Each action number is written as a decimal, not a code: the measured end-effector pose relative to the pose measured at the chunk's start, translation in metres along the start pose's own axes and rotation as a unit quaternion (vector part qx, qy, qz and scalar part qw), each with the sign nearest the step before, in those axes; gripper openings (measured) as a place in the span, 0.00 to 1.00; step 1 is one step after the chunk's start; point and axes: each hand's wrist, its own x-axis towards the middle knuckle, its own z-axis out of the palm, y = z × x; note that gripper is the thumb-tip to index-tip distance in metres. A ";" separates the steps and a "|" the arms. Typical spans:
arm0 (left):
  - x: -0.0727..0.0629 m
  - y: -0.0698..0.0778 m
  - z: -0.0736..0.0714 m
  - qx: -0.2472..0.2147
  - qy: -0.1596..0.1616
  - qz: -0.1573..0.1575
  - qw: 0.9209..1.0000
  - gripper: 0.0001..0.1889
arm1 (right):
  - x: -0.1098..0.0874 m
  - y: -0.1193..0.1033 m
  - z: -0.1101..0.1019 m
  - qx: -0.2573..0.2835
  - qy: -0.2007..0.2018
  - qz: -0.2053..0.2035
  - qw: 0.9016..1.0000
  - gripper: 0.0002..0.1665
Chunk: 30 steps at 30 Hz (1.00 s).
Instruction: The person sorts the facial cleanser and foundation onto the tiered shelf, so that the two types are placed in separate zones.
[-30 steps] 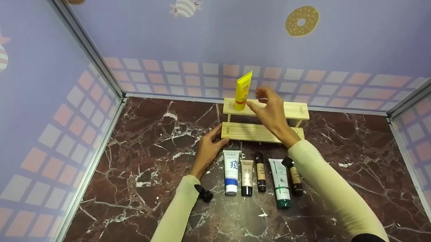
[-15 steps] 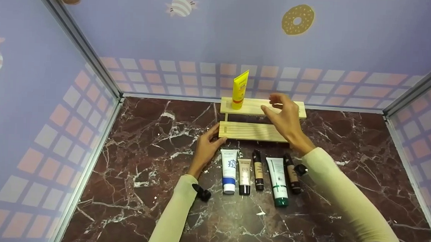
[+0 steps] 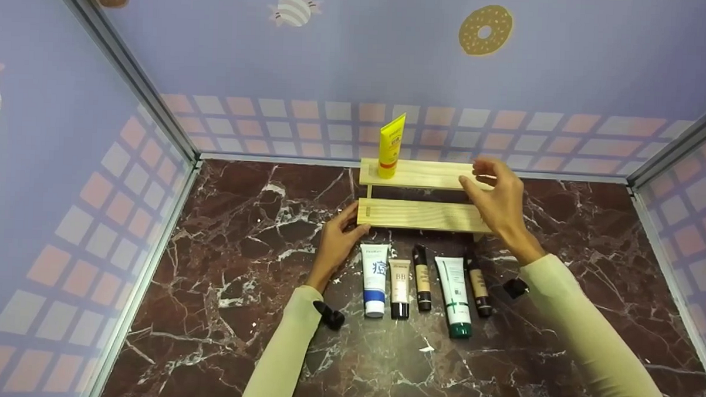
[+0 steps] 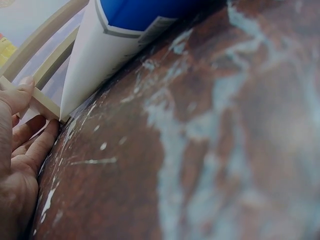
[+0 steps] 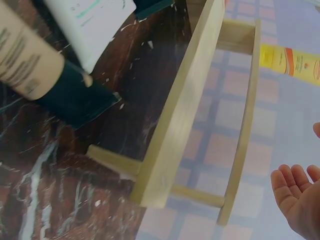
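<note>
A two-step wooden display rack (image 3: 429,215) stands near the back wall. My left hand (image 3: 336,242) grips the left end of its lower step, thumb and fingers on either side of the corner; the left wrist view shows the thumb (image 4: 22,90) on the wood. A yellow squeeze tube (image 3: 390,148) stands upright on its cap at the left of the upper step. My right hand (image 3: 497,197) is over the rack's right end with fingers loosely bent and holding nothing; in the right wrist view its fingers (image 5: 292,182) are apart from the wood.
Before the rack lie a white-and-blue tube (image 3: 375,281), a BB cream tube (image 3: 400,289), a slim beige-and-black tube (image 3: 423,279), a white-and-green tube (image 3: 454,296) and another beige-and-black tube (image 3: 479,288). Patterned walls (image 3: 334,57) enclose the marble surface (image 3: 240,230).
My right hand has moved away from the yellow tube, rightward along the rack to its right end. The yellow tube stays standing, and the left hand keeps its grip.
</note>
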 end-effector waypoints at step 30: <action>-0.001 -0.001 -0.002 0.018 0.001 0.012 1.000 0.35 | -0.064 0.036 -0.038 -0.055 -0.003 0.039 0.998 0.20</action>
